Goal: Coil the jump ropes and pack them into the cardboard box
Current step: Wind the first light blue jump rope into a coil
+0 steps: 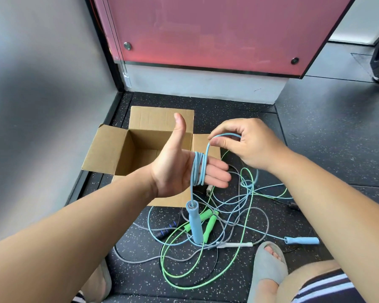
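Barely started, I'd say. The left hand [175, 169] is held flat with the thumb up and the four fingers straight and pressed together. The blue rope [198, 169] is wrapped round those fingers in a handful of turns. One blue handle [194, 224] dangles straight down from the coil. The right hand [247, 145], further right and a bit farther off, pinches the free run of that rope between thumb and fingertips. It looks ready to lay on another loop.

Most of the blue rope is unwound on the floor [315, 132], near and to the right, ending at the second handle [302, 240]. It's tangled up with a green rope [206, 278] and a grey rope [127, 259], and there's a black handle [166, 229] in there too.

The box [109, 149] sits open on the far left, just behind the left hand. I can't spot any rope in the part of the inside that shows.

So by my reckoning: one coil partly done, none packed, at least two more ropes untouched. Untangling could be the annoying bit.
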